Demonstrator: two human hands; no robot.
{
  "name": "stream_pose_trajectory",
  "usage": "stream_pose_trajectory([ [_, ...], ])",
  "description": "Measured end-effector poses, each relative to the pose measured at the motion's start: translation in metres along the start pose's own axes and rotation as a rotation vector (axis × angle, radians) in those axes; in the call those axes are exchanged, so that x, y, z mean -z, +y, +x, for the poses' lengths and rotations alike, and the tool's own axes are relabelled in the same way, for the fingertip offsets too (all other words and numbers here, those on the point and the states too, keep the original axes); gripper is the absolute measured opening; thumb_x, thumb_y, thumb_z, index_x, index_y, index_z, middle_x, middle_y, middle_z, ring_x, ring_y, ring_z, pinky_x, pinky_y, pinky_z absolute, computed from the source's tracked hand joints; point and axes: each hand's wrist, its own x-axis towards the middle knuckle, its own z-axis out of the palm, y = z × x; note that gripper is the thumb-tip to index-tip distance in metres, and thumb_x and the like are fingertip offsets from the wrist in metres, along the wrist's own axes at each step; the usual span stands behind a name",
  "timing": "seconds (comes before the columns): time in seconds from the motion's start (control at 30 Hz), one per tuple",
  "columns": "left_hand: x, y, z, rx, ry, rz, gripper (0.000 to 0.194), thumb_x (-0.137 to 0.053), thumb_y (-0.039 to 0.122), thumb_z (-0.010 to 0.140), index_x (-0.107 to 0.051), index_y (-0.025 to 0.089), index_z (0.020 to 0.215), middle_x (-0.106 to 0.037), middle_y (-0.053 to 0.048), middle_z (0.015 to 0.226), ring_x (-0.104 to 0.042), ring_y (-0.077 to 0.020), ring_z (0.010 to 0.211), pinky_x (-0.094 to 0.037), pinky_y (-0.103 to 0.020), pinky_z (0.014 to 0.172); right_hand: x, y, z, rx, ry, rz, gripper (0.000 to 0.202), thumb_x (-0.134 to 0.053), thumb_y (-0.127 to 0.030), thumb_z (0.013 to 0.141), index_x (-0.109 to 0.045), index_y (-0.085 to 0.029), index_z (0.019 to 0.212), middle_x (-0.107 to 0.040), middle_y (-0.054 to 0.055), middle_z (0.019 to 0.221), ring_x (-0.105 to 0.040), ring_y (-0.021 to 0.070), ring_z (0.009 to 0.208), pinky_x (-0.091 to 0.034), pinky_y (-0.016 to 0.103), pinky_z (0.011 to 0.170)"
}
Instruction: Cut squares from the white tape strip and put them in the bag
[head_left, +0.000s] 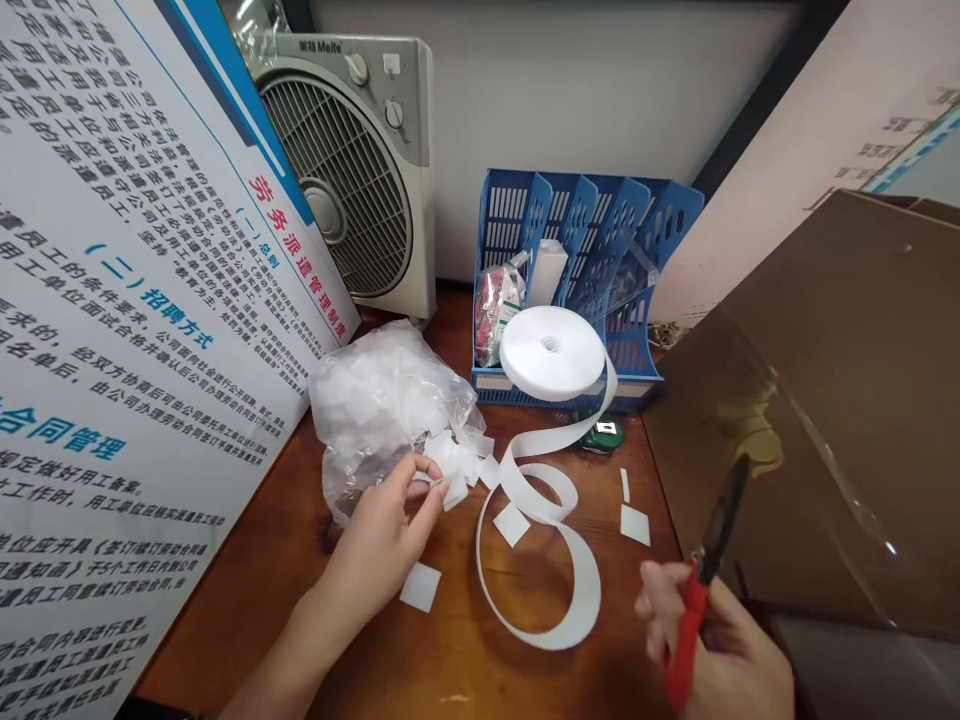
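Note:
My left hand pinches a small white square piece at the mouth of a clear plastic bag full of similar white pieces. In my right hand is a pair of red-handled scissors, its dark blades pointing up and away. Between my hands a loose white strip curls over the table, running from a large white roll. Cut squares lie around it: one square inside the curl, another square beside my left wrist, and a third to the right with a thin sliver above it.
A blue file rack stands at the back behind the roll, with packets in it. A green tape measure sits before it. A box fan and a printed board flank the left. A brown panel borders the right.

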Motion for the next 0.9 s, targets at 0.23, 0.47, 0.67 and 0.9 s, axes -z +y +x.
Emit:
stream_pose_trajectory([
  [0.23, 0.004, 0.011, 0.023, -0.097, 0.044, 0.157, 0.016, -0.046, 0.034, 0.1, -0.053, 0.023, 0.091, -0.07, -0.003, 0.092, -0.066, -0.0252, 0.1, -0.044, -0.029, 0.079, -0.027, -0.003, 0.031, 0.093, -0.202, -0.069, 0.046, -0.078, -0.059, 0.073, -0.073, -0.017, 0.091, -0.064, 0.002, 0.062, -0.052, 0.0162, 0.049, -0.045, 0.026, 0.046],
  [0.47, 0.005, 0.007, 0.031, -0.107, 0.021, 0.217, 0.014, -0.046, 0.033, 0.1, -0.056, 0.023, 0.098, -0.07, -0.006, 0.098, -0.067, -0.0264, 0.096, -0.045, -0.035, 0.085, -0.034, 0.0, 0.027, 0.045, -0.419, -0.082, 0.044, -0.077, -0.059, 0.075, -0.057, -0.02, 0.068, -0.054, -0.003, 0.06, -0.048, 0.0136, 0.055, -0.042, 0.023, 0.052],
  [0.67, 0.003, 0.017, 0.019, -0.163, 0.001, 0.075, 0.013, -0.055, 0.032, 0.096, -0.061, 0.021, 0.093, -0.066, -0.002, 0.093, -0.061, -0.0203, 0.088, -0.044, -0.029, 0.081, -0.025, -0.002, 0.017, -0.015, -0.46, 0.0, 0.042, -0.07, -0.06, 0.082, -0.054, -0.021, 0.078, -0.058, -0.001, 0.072, -0.041, 0.0105, 0.053, -0.031, 0.022, 0.045],
  [0.9, -0.015, 0.011, -0.012, 0.11, -0.428, -0.628, 0.022, -0.077, 0.035, 0.083, -0.063, 0.018, 0.082, -0.061, -0.002, 0.09, -0.058, -0.0146, 0.081, -0.043, -0.022, 0.069, -0.02, -0.014, 0.006, 0.091, -0.49, -0.056, 0.037, -0.078, -0.049, 0.076, -0.053, -0.022, 0.083, -0.068, 0.006, 0.092, -0.053, 0.0171, 0.07, -0.037, 0.026, 0.057],
])
